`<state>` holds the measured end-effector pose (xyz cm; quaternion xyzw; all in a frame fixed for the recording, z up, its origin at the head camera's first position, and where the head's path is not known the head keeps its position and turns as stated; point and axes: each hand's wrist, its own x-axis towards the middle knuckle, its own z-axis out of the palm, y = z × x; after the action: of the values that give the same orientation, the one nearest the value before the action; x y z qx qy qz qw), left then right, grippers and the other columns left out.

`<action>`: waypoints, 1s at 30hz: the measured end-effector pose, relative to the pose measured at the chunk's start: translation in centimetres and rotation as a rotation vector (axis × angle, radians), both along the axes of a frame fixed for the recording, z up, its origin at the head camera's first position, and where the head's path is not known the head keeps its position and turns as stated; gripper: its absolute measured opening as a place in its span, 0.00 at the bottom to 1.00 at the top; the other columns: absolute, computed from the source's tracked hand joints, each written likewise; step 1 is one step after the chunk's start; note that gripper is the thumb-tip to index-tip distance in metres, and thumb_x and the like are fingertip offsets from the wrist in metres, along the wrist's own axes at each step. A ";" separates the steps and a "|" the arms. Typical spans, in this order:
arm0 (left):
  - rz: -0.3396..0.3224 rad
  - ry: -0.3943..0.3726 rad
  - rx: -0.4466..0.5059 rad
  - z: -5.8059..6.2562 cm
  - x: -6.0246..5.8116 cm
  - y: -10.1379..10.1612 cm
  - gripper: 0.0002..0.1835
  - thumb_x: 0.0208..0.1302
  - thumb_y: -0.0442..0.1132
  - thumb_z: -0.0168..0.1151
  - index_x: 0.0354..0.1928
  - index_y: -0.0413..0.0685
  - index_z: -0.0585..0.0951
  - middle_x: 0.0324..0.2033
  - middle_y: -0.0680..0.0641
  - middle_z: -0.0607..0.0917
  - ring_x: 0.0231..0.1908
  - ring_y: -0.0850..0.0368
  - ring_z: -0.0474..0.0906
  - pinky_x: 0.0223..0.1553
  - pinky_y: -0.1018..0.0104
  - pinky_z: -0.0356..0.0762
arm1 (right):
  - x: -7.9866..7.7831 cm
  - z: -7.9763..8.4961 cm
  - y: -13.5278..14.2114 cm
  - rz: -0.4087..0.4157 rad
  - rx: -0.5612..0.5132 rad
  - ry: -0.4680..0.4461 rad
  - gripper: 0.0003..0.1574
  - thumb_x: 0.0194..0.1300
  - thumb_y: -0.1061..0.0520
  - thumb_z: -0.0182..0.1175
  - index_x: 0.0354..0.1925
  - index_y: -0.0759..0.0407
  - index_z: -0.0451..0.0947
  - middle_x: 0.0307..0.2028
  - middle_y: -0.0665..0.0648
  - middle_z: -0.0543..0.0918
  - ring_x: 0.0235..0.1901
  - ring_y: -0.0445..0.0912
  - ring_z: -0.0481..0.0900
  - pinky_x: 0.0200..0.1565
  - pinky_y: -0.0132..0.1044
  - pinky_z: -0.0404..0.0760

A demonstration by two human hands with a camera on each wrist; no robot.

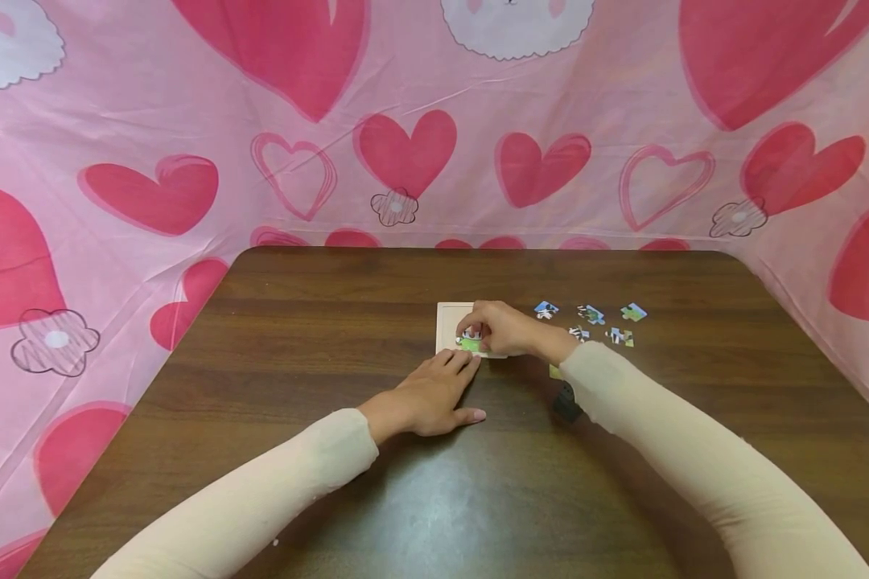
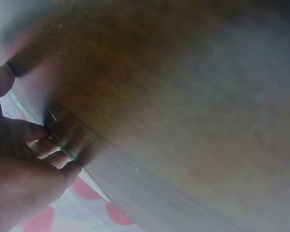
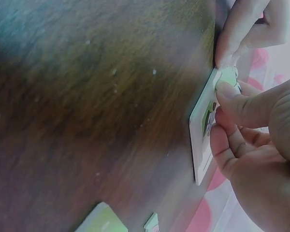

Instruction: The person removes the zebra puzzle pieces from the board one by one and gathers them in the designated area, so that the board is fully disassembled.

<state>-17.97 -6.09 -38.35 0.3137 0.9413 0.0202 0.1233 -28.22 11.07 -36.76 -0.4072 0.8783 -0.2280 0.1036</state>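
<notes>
A pale wooden puzzle tray lies flat on the table, with some green and white jigsaw pieces inside it. My right hand is over the tray, thumb and fingers curled together. In the right wrist view, its thumb rests on a green puzzle piece and the fingers bend in beside it, pinching at the piece; the fingertips' contact is partly hidden. My left hand lies palm down, its outstretched fingers touching the tray's near edge, thumb spread on the tabletop.
Several loose jigsaw pieces lie right of the tray. One yellow-green piece sits partly behind the right sleeve, near a dark object by that wrist. The brown table ends at a pink heart-patterned cloth.
</notes>
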 end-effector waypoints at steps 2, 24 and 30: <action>0.000 -0.001 0.000 0.0 0.0 0.0 0.46 0.67 0.68 0.44 0.76 0.45 0.49 0.73 0.48 0.53 0.72 0.52 0.47 0.69 0.55 0.53 | -0.1 0.0 0.1 0.010 -0.012 -0.003 0.27 0.48 0.77 0.61 0.45 0.59 0.84 0.32 0.57 0.76 0.28 0.43 0.73 0.33 0.33 0.75; -0.006 -0.004 0.008 0.0 0.0 0.1 0.45 0.67 0.67 0.45 0.76 0.45 0.50 0.74 0.45 0.54 0.72 0.50 0.46 0.70 0.56 0.50 | -0.1 1.4 6.9 -0.167 -0.054 -0.071 0.27 0.55 0.71 0.67 0.54 0.63 0.80 0.33 0.55 0.77 0.33 0.47 0.76 0.34 0.37 0.77; -0.011 0.002 0.012 -0.2 -0.1 -0.1 0.45 0.68 0.67 0.44 0.76 0.44 0.50 0.74 0.45 0.53 0.72 0.50 0.46 0.70 0.56 0.50 | 0.7 1.8 10.1 -0.218 -0.071 -0.062 0.27 0.52 0.70 0.69 0.53 0.62 0.81 0.33 0.54 0.77 0.33 0.46 0.77 0.30 0.35 0.78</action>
<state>-18.11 -6.16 -38.52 0.3194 0.9396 0.0248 0.1207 -27.55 21.18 -34.99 -0.3054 0.9052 -0.2814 0.0905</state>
